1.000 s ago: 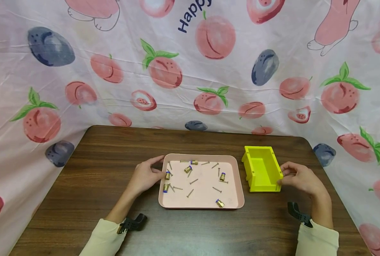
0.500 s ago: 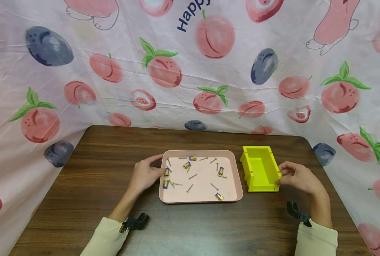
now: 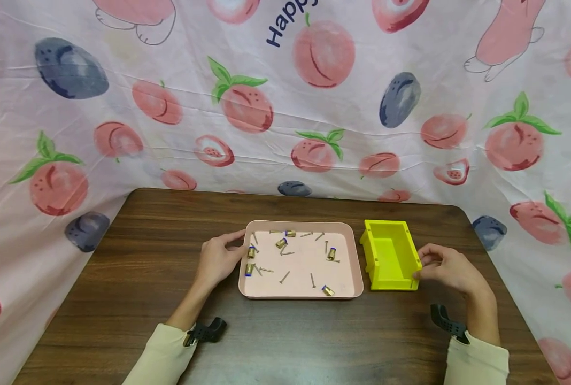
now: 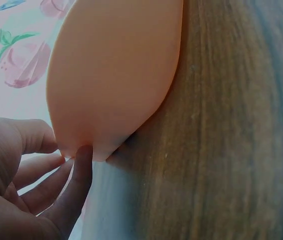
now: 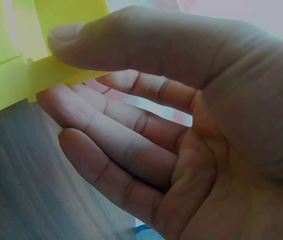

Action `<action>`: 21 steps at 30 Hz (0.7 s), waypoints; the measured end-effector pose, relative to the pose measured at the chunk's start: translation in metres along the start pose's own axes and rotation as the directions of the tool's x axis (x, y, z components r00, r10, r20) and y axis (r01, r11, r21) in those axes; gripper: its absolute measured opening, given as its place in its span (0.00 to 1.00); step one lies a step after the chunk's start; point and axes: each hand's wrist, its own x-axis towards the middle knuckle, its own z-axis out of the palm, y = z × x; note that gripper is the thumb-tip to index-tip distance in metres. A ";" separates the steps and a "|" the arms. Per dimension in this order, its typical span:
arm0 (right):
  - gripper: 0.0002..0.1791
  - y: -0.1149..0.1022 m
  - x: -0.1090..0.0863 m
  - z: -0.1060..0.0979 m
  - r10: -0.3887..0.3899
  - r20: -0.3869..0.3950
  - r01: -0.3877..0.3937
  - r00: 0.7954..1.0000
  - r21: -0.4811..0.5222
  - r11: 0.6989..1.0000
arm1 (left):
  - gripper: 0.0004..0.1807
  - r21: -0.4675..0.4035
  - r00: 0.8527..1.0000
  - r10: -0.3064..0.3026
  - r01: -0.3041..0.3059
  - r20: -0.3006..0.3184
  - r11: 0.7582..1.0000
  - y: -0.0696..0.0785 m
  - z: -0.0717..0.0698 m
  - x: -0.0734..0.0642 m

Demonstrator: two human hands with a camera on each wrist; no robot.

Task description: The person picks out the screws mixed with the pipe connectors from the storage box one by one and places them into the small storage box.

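A shallow pink tray (image 3: 301, 297) lies in the middle of the head view, holding several small screws (image 3: 284, 277) and several brass fittings (image 3: 328, 291) with blue ends. My left hand (image 3: 216, 262) pinches the tray's left edge; the left wrist view shows its thumb and fingers meeting at the tray's end (image 4: 116, 65). To the tray's right stands a yellow bin (image 3: 394, 284) with nothing visible inside. My right hand (image 3: 451, 270) grips the bin's right wall, thumb over the rim and fingertips below it in the right wrist view.
Both containers are on a dark wooden table (image 3: 285, 342), a narrow gap between them. Behind the table and at its sides hangs a white cloth (image 3: 343, 107) printed with fruit. Black wrist mounts (image 3: 209, 330) sit on both forearms.
The pink tray has moved toward the back of the table, with its left edge still pinched. A few screws inside have shifted or turned. The yellow bin and my right hand have barely moved.
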 end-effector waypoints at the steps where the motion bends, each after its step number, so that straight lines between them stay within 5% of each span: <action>1: 0.20 0.000 0.000 0.000 0.004 0.000 -0.004 1.000 -0.003 1.000 | 0.23 0.011 1.000 0.019 -0.018 -0.006 1.000 -0.011 0.004 0.005; 5: 0.21 -0.001 0.001 -0.002 0.002 0.000 -0.002 1.000 -0.012 1.000 | 0.24 0.042 0.996 0.076 -0.075 -0.035 0.996 -0.054 0.021 0.022; 7: 0.21 -0.002 0.001 -0.003 0.002 0.004 -0.002 1.000 -0.013 1.000 | 0.24 0.057 0.994 0.101 -0.098 -0.050 0.994 -0.064 0.025 0.025; 21: 0.23 0.000 0.000 -0.001 0.047 0.019 -0.047 0.999 -0.004 0.999 | 0.23 0.036 0.990 0.124 -0.122 -0.059 0.992 -0.055 0.024 0.017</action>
